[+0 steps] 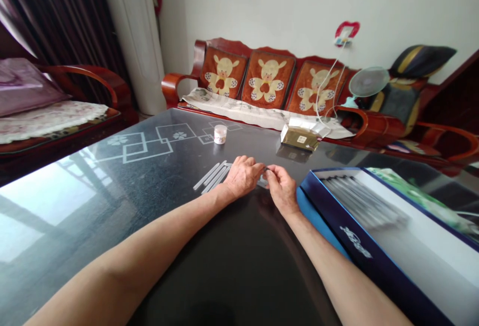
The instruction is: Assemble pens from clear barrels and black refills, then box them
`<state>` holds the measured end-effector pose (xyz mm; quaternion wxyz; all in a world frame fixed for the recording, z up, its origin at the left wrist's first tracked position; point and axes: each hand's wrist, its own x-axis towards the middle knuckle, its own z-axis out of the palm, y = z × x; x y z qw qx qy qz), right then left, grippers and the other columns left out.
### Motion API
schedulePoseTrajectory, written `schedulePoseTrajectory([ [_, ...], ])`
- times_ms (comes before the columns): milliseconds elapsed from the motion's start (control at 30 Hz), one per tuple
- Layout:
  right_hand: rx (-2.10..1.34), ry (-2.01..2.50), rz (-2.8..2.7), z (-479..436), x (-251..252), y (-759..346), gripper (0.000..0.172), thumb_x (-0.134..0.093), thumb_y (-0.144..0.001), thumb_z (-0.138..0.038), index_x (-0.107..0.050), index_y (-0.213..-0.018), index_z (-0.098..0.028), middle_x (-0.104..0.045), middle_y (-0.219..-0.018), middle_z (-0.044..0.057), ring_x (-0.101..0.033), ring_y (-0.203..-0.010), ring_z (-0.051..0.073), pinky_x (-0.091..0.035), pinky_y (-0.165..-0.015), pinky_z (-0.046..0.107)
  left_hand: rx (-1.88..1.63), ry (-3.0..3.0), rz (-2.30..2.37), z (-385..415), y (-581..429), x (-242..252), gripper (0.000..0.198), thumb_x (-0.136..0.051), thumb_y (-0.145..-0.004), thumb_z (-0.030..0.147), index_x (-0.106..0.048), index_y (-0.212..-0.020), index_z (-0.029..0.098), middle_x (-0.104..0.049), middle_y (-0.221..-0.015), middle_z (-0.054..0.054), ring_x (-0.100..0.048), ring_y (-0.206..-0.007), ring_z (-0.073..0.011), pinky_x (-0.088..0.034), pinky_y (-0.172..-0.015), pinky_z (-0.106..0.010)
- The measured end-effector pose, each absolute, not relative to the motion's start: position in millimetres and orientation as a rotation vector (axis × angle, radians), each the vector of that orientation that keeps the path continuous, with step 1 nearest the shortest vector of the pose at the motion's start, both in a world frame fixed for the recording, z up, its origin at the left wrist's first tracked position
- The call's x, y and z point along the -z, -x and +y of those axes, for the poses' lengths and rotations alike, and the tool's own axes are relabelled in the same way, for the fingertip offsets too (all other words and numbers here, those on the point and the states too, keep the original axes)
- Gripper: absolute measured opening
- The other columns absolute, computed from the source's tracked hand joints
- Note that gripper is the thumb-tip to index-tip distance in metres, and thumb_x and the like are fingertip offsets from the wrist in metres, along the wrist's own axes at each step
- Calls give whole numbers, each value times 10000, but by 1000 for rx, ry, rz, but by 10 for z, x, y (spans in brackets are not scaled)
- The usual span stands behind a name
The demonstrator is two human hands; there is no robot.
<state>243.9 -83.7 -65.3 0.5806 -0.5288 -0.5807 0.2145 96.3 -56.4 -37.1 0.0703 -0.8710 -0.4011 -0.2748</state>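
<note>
Over a dark table [123, 201], the right hand [283, 188] pinches a small dark piece [266, 168] between its fingers, the left hand [243, 173] close beside; a light, steady pinch seems best. Whether the left fingers grip anything is hidden; pale strips [206, 176] run partly behind them.

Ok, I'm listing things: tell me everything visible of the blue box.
The blue box, seemingly cardboard, lies open on the table: white inside, a white logo on its long wall. Slender grey items lie in its far part. It runs out of frame rightward; whether the right arm touches it is unclear.
</note>
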Motion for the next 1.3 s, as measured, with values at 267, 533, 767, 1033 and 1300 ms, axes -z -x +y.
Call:
schedulePoseTrajectory([
  [267,-227,1400,-1512,-900,588,-2413,328,-423,-891,-460,-609,-923,-192,-685,-740,51,-633,-709,181,-482,-683,290,823,2663,-1081,-557,-923,395,349,-309,-966,295,-639,-1007,192,-559,-821,-81,-469,-814,-211,-337,-781,-353],
  [533,-89,1484,-1551,-866,606,-2377,440,-347,-921,-493,-580,-680,-207,-659,-633,66,-620,-649,175,-443,-654,265,819,2631,-1020,-562,-915,464,377,-280,-973,303,-632,-1030,180,-568,-825,-77,-464,-804,-211,-332,-778,-352],
  [767,-83,1449,-1450,-872,581,-2359,367,-332,-913,-413,-613,-935,-176,-693,-771,81,-648,-733,194,-466,-689,279,824,2643,-1057,-548,-908,488,399,-267,-976,324,-635,-1033,180,-568,-820,-79,-469,-802,-211,-336,-774,-352],
  [1033,-79,1357,-1569,-925,579,-2355,228,-438,-843,-349,-602,-855,-191,-682,-783,62,-629,-727,182,-471,-720,283,834,2669,-1096,-572,-881,474,390,-278,-972,306,-640,-1031,173,-565,-825,-89,-478,-818,-211,-349,-796,-361],
  [1300,-94,1435,-1628,-861,611,-2392,342,-342,-914,-414,-556,-741,-211,-638,-644,49,-599,-642,175,-442,-645,275,848,2634,-1022,-559,-883,503,398,-274,-974,330,-637,-1010,173,-568,-810,-74,-468,-781,-203,-353,-761,-343],
])
